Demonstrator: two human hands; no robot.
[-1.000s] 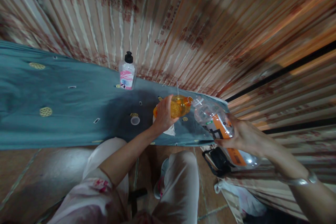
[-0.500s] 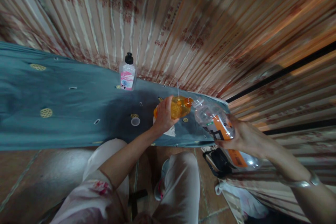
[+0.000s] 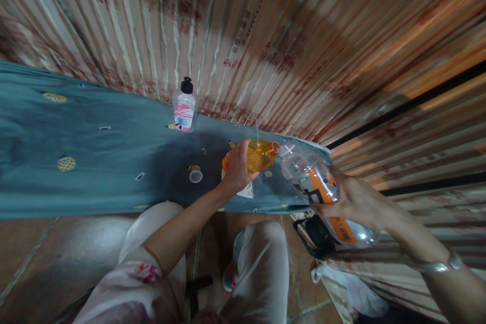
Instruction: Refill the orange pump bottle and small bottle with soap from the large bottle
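2 hands grip plastic btls: L hand (image 3: 237, 171) round amber btl (image 3: 261, 155), R hand (image 3: 347, 200) clear ribbed-neck btl (image 3: 309, 174).

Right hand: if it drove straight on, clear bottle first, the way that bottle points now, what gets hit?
Most likely the neck of the amber bottle in the left hand. The clear bottle in the right hand points its mouth there; touching or just short, one view can't settle.
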